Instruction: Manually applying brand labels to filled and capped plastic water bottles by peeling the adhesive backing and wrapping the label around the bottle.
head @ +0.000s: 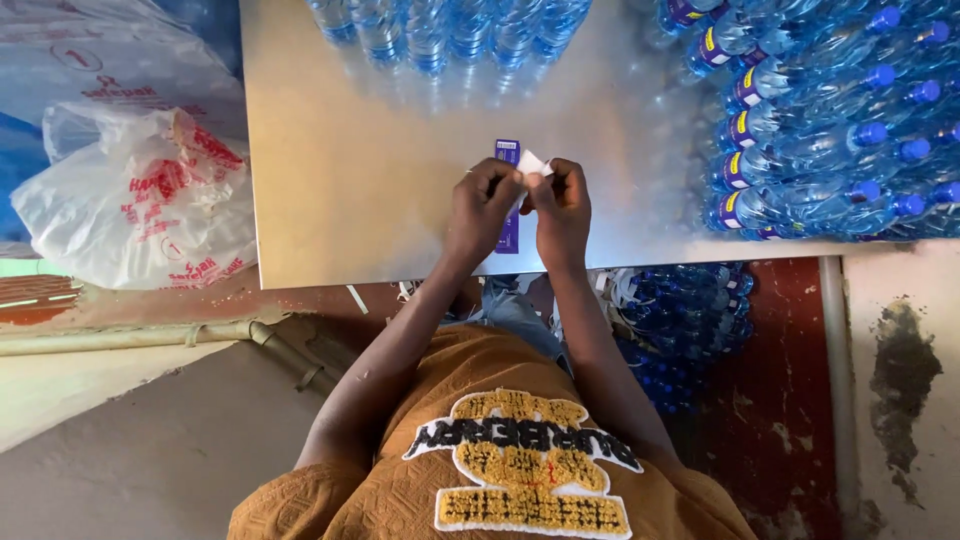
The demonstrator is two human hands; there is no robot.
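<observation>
Two hands pinch a small label over the desk.

From the head camera: the left hand (483, 205) and the right hand (562, 205) meet just above the near edge of the desk (350, 180). Both are closed tight on a long purple label strip (508, 235). The strip runs straight away from the person, between the two hands. Its white backing (530, 162) pokes up at the fingertips. Both hands are equally close to it. Past the strip stand clear water bottles (440, 30). To the right of the strip lie labelled bottles (820, 130) in a pile. Left of the desk sits a white plastic bag (140, 200).
</observation>
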